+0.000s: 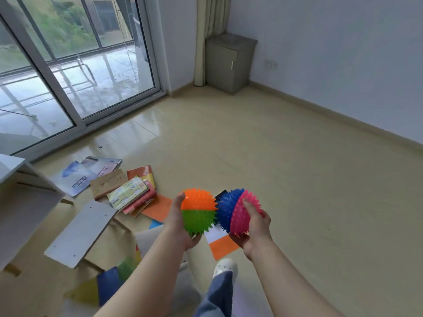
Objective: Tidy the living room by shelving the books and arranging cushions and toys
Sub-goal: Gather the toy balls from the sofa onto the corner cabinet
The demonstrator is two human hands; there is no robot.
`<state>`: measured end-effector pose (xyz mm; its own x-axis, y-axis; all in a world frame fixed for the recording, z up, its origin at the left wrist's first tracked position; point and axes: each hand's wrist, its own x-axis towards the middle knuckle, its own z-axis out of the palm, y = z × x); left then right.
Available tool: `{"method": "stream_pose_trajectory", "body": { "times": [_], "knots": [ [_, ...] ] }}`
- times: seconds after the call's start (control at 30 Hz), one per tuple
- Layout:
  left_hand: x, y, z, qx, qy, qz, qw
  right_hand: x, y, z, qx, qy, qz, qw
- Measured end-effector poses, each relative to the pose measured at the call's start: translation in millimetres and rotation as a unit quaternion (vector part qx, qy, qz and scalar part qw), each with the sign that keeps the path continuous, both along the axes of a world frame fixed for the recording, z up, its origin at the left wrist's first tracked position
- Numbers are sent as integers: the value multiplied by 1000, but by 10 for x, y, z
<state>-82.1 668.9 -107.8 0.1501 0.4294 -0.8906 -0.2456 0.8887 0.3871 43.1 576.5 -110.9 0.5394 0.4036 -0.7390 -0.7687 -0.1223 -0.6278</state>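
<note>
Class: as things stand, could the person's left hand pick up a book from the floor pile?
Probably not yet: the left hand grips the orange-and-green spiky ball. The pile of books lies uncovered on the floor, so nothing else blocks it.

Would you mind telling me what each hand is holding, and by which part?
The left hand cups the orange-green ball from its left side and underneath; the right hand grips the blue-pink ball by its pink half.
</note>
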Motion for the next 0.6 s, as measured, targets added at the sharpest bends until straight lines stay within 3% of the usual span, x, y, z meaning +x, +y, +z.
{"method": "stream_pose_trajectory", "body": {
  "times": [0.1, 0.3, 0.6],
  "knots": [
    [581, 372, 60, -6, -18, -47, 999, 533, 356, -20, -5, -16, -21, 1000],
    [1715, 1394, 329, 118, 59, -16, 991, 1580, 1401, 246, -2, -4, -27, 1000],
    [3705, 2546, 399, 87, 8, -108, 990, 3478, 2432, 291, -8, -3, -98, 995]
  ]
}}
